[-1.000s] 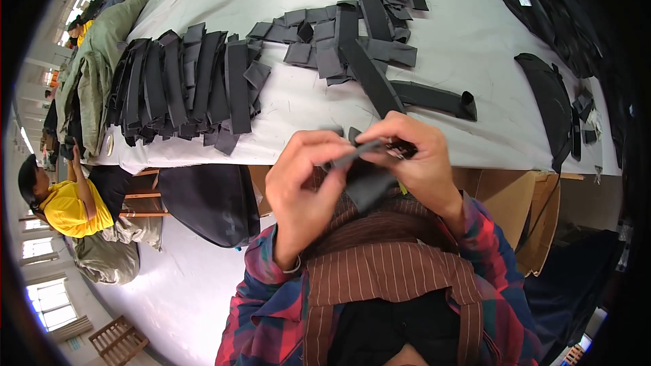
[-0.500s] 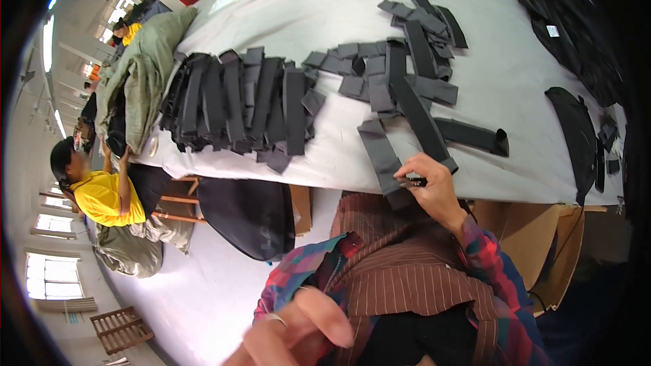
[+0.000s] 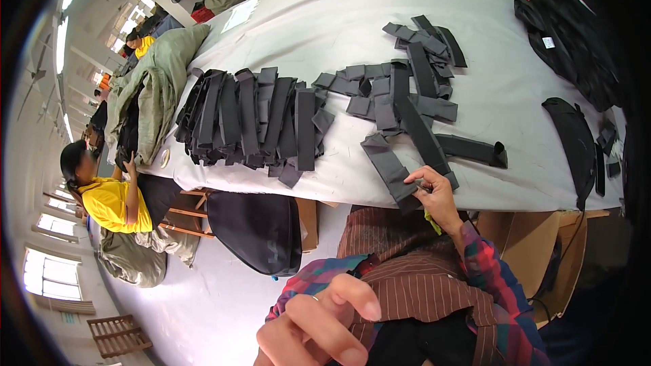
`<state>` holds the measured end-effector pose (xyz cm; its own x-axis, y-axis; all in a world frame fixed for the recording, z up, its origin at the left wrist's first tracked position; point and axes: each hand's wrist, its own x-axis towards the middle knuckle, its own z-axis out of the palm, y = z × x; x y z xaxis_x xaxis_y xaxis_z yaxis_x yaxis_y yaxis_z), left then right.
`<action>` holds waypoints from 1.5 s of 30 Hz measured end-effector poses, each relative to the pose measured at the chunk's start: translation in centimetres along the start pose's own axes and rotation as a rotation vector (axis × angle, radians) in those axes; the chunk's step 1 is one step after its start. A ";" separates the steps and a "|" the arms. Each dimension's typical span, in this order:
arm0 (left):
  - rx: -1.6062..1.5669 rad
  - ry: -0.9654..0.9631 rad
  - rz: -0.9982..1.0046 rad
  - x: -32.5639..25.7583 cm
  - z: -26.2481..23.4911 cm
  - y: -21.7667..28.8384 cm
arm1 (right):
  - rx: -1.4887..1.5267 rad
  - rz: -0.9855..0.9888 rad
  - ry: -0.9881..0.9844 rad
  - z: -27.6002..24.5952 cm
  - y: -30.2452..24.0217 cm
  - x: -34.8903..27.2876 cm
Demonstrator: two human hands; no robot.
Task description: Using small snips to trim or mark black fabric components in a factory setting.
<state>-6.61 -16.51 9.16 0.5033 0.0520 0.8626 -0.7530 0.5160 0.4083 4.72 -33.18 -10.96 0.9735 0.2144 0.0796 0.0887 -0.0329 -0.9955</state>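
Note:
My right hand (image 3: pixel 436 196) is at the table's near edge, fingers bent in a pinch beside the lower end of a dark grey fabric strip (image 3: pixel 386 164). Something small and dark sits between the fingers, too hidden to name; a yellow-green bit (image 3: pixel 432 221) shows beneath the hand. Close to the camera my left hand (image 3: pixel 322 322) is raised over my lap, its fingers bent but apart, with nothing seen in them; a ring is on one finger. More dark strips lie loosely piled (image 3: pixel 390 88) beyond my right hand, one strip with a curled end (image 3: pixel 475 150) beside it.
A row of overlapping dark strips (image 3: pixel 254 118) lies left on the white-covered table (image 3: pixel 305 20). Black curved pieces (image 3: pixel 571 146) lie right. Below the table are a black panel (image 3: pixel 254 230) and a cardboard box (image 3: pixel 519 244). A co-worker in yellow (image 3: pixel 119 207) sits left.
The view has shifted, so the table appears lower. My left hand has risen and moved right, its fingers now more spread. My right hand stays by the strip's end, its index finger lifted onto the edge.

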 end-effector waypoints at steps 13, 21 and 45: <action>-0.065 0.029 0.057 -2.0 1.2 0.3 | 0.026 -0.105 0.065 -0.2 -0.3 0.1; -0.147 -0.008 -0.028 -1.8 -1.5 -1.7 | 0.206 -0.047 0.054 -0.2 -2.1 -0.1; -0.079 0.403 -0.970 -8.7 -5.4 -10.3 | 0.064 -0.123 0.047 0.7 -8.7 -3.7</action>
<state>-0.91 -17.68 -4.16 0.9902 -0.1397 0.0078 0.0699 0.5423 0.8372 0.22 -32.96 -2.65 0.9650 0.1671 0.2020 0.1957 0.0536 -0.9792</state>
